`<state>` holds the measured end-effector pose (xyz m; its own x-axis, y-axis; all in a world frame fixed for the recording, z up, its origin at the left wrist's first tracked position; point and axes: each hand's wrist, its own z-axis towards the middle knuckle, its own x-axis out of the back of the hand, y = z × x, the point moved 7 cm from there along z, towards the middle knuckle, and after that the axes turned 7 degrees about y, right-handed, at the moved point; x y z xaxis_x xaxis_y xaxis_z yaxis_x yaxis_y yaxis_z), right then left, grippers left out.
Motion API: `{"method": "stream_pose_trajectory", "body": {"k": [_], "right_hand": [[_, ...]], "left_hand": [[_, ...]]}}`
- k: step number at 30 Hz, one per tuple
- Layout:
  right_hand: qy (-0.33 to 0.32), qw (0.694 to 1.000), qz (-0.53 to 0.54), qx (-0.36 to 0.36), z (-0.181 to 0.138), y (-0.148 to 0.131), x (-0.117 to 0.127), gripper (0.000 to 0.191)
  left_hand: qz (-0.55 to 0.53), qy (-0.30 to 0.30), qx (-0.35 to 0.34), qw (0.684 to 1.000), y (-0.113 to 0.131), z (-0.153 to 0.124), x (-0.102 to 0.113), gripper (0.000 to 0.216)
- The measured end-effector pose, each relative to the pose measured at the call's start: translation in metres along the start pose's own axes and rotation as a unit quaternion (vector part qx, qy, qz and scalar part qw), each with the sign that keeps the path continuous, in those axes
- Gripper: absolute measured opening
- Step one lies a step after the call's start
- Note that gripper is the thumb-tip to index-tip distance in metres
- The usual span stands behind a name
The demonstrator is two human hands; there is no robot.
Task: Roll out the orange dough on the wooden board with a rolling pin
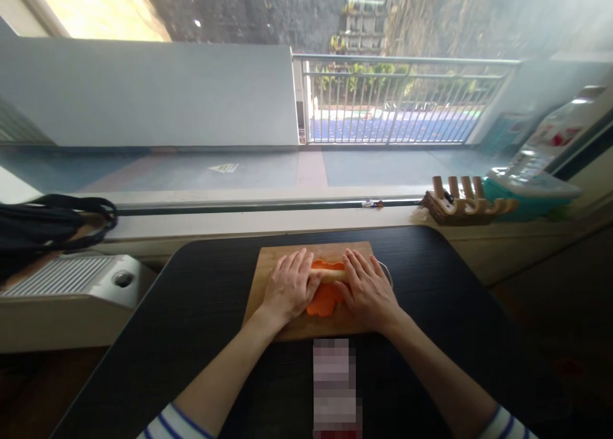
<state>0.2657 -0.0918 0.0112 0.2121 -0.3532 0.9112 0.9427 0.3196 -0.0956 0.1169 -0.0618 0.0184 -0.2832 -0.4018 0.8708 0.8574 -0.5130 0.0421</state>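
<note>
Palms of the left hand (290, 286) and right hand (366, 289) are pressing flat, each grip unclenched, on a rolling pin (328, 274) lying crosswise between them over orange dough (322, 304) at the cutting board's (268, 260) centre.

— What did we have under our palms at the window table?

— Our left hand (288, 288) and right hand (366, 290) lay flat on a pale rolling pin (328, 274), pressing it across orange dough (324, 297) on the wooden board (272, 257).

— And around the board?

— The board sat on the dark table (191, 311). A wooden rack (462, 201) stood on the sill to our right, a black bag (45, 225) to our left above a white appliance (71, 279).
</note>
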Motion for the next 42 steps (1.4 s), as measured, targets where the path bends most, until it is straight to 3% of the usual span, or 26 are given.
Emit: {"method": "stream_pose_trajectory", "body": {"k": [8, 13, 20, 26, 34, 42], "right_hand": [[0.046, 0.998, 0.017, 0.029, -0.030, -0.013, 0.012, 0.048], [0.059, 0.995, 0.029, 0.069, -0.034, -0.010, 0.014, 0.040], [0.003, 0.985, 0.104, 0.139, -0.014, 0.001, 0.031, 0.028], [-0.072, 0.970, 0.143, 0.185, 0.010, 0.006, 0.033, 0.027], [-0.091, 0.979, 0.144, 0.110, 0.019, 0.017, 0.004, 0.048], [-0.072, 0.990, 0.098, 0.076, 0.012, 0.017, -0.002, 0.047]], "left_hand": [[0.006, -0.005, -0.042, 0.999, 0.003, -0.027, 0.020, 0.054], [-0.013, -0.027, -0.032, 0.999, -0.004, -0.032, 0.030, 0.037], [-0.036, -0.032, 0.037, 0.998, 0.010, -0.042, 0.047, 0.022], [0.001, -0.004, 0.100, 0.995, 0.019, -0.053, 0.035, 0.024], [0.045, 0.081, 0.055, 0.994, 0.009, -0.053, 0.026, 0.037], [0.025, 0.010, 0.020, 0.999, -0.015, -0.026, 0.015, 0.046]]}}
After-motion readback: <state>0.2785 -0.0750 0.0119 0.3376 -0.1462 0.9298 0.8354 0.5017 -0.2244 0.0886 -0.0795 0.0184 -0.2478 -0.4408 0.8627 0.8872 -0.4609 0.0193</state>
